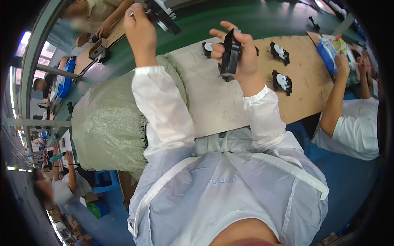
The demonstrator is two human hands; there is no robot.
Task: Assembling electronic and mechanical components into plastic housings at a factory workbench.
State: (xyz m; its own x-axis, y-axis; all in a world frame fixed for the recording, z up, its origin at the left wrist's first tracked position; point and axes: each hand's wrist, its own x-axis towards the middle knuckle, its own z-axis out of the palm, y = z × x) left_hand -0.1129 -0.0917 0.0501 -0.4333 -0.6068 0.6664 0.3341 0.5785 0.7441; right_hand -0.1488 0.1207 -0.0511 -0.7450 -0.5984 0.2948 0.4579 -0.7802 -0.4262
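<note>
My left hand (141,35) is raised above the green belt, its fingers closed on a black plastic assembly (166,18) with white parts, slightly blurred. In my right hand (246,55) is a black rectangular plastic part (230,56), tilted upright between thumb and fingers over the board. Under and beside that hand, black assemblies with white round pieces lie on the board: one assembly (208,49) left of the hand, another assembly (280,53) to its right, and a nearer assembly (282,83) by my right sleeve. Part of another is hidden behind my right hand.
A brown and grey board (308,82) covers the worktop before me. A bulging pale green woven sack (108,123) stands at my left. The green conveyor belt (197,26) runs beyond. At right, a co-worker's arm (338,82) reaches toward plastic bags (328,51). Other people work at left.
</note>
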